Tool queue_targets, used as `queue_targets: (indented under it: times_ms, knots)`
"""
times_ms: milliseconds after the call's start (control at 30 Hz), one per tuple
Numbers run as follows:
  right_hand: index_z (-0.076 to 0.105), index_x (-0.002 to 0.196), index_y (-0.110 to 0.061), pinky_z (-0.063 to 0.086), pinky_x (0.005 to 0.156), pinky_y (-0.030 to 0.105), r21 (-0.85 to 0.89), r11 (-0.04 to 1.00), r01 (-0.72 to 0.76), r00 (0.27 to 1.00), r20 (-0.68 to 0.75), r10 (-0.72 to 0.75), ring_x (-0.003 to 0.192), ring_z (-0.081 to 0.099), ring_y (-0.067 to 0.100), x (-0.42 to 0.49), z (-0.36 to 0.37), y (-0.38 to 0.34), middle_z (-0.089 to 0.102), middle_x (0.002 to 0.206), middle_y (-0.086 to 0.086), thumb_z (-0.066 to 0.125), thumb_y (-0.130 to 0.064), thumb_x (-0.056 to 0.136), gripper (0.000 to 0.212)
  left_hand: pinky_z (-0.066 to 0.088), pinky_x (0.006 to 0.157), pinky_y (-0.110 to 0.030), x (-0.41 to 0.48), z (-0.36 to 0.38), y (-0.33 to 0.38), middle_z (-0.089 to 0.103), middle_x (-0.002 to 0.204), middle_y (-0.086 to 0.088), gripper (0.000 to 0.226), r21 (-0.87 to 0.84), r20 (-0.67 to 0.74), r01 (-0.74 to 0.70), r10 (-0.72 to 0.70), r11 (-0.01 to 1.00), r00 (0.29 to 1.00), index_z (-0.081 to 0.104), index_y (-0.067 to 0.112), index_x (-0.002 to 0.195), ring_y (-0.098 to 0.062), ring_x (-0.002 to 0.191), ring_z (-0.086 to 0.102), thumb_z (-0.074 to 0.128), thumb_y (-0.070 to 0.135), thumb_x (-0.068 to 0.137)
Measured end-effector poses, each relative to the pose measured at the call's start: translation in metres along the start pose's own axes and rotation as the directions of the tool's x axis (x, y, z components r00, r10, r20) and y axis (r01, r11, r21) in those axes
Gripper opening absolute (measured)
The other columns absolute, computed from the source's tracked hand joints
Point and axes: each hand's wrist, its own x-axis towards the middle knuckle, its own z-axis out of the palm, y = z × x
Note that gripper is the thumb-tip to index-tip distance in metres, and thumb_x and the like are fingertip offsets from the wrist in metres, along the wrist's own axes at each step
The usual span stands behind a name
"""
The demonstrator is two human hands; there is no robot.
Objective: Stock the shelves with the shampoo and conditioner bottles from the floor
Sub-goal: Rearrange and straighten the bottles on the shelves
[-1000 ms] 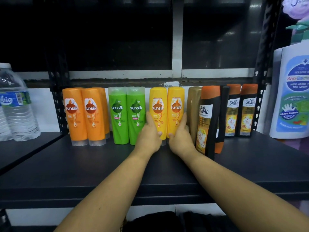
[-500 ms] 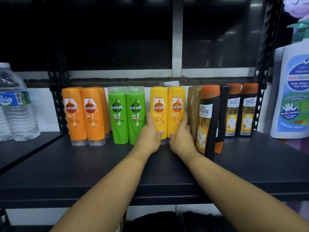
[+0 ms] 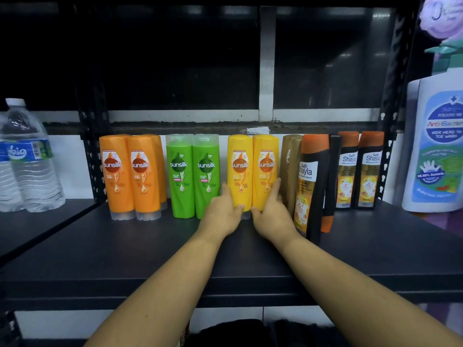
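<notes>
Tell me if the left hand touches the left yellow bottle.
Touching. Head view: the left hand grips the left yellow bottle low, thumb across its front.

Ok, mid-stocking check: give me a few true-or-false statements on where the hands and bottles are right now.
1. The left hand holds the left yellow bottle and the right hand holds the right yellow bottle. True.
2. The green bottles stand right of the yellow pair. False: they stand to its left, next to the orange bottles.
3. The water bottle stands on the same shelf as the shampoo. False: it is on the neighbouring shelf, past the post.
4. The front black bottle stands nearer the shelf edge than the yellow pair. True.
</notes>
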Motion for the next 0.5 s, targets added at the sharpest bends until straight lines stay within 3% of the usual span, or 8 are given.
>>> queue_targets:
  times_ms: [67, 100, 167, 233, 333, 400, 500]
  knots:
    - [-0.025, 0.155, -0.011, 0.046, 0.105, 0.045, -0.052, 0.998, -0.021, 0.999, 0.048, 0.023, 0.13, 0.053, 0.034, -0.003, -0.001, -0.001, 0.011, 0.167, 0.016, 0.057, -0.032, 0.1, 0.101, 0.055, 0.081, -0.044, -0.002, -0.004, -0.001, 0.07, 0.104, -0.015, 0.038, 0.047, -0.066, -0.007, 0.01, 0.999, 0.998, 0.058, 0.009, 0.125, -0.038, 0.1, 0.066, 0.063, 0.033, 0.096]
    - [-0.024, 0.156, -0.009, 0.044, 0.109, 0.046, -0.078, 0.997, -0.026, 0.997, 0.073, 0.032, 0.135, 0.048, 0.034, -0.005, -0.002, -0.001, 0.006, 0.168, 0.016, 0.056, -0.033, 0.1, 0.1, 0.056, 0.077, -0.043, -0.005, -0.007, 0.0, 0.07, 0.097, -0.012, 0.027, 0.055, -0.105, -0.004, 0.009, 0.998, 0.994, 0.064, 0.01, 0.11, -0.036, 0.094, 0.066, 0.063, 0.033, 0.094]
    - [-0.015, 0.157, -0.006, 0.043, 0.11, 0.046, -0.139, 0.99, -0.019, 0.993, 0.111, 0.034, 0.139, 0.044, 0.035, -0.012, -0.006, -0.002, 0.005, 0.168, 0.017, 0.057, -0.035, 0.1, 0.097, 0.056, 0.071, -0.039, -0.011, -0.012, 0.001, 0.07, 0.088, -0.007, 0.017, 0.065, -0.16, 0.009, 0.001, 0.998, 0.987, 0.066, 0.015, 0.093, -0.031, 0.086, 0.065, 0.064, 0.031, 0.091]
    - [0.006, 0.158, -0.006, 0.048, 0.103, 0.044, -0.199, 0.98, 0.027, 0.991, 0.134, 0.0, 0.132, 0.05, 0.034, -0.023, -0.011, -0.002, 0.024, 0.162, 0.017, 0.057, -0.037, 0.099, 0.084, 0.055, 0.067, -0.036, -0.015, -0.014, 0.0, 0.068, 0.082, 0.0, 0.014, 0.102, -0.148, -0.002, 0.017, 0.995, 0.989, 0.065, 0.02, 0.083, -0.026, 0.081, 0.064, 0.066, 0.032, 0.09]
    - [0.04, 0.14, -0.014, 0.051, 0.087, 0.039, -0.278, 0.956, 0.089, 0.975, 0.22, -0.027, 0.118, 0.057, 0.028, -0.042, -0.027, -0.003, 0.053, 0.138, 0.009, 0.055, -0.042, 0.098, 0.052, 0.055, 0.067, -0.035, -0.016, -0.01, -0.001, 0.066, 0.076, 0.008, 0.016, 0.059, 0.0, -0.141, 0.141, 0.988, 0.99, 0.066, 0.024, 0.078, -0.017, 0.078, 0.064, 0.072, 0.034, 0.089]
    - [0.047, 0.136, -0.02, 0.052, 0.085, 0.037, -0.276, 0.95, 0.145, 0.953, 0.296, -0.059, 0.111, 0.06, 0.025, -0.056, -0.04, -0.001, 0.062, 0.124, 0.006, 0.053, -0.047, 0.098, 0.048, 0.055, 0.072, -0.034, -0.018, -0.008, 0.002, 0.068, 0.078, 0.009, 0.011, -0.033, 0.114, -0.262, 0.264, 0.964, 0.958, 0.068, 0.026, 0.08, -0.011, 0.077, 0.063, 0.073, 0.029, 0.09]
    - [0.061, 0.125, -0.021, 0.054, 0.088, 0.041, -0.268, 0.933, 0.239, 0.917, 0.379, -0.126, 0.101, 0.062, 0.021, -0.076, -0.064, 0.005, 0.068, 0.11, 0.002, 0.05, -0.05, 0.099, 0.04, 0.053, 0.085, -0.03, -0.024, -0.006, 0.009, 0.074, 0.095, 0.008, 0.006, -0.095, 0.235, -0.359, 0.371, 0.929, 0.898, 0.077, 0.023, 0.095, -0.007, 0.09, 0.064, 0.071, 0.023, 0.092]
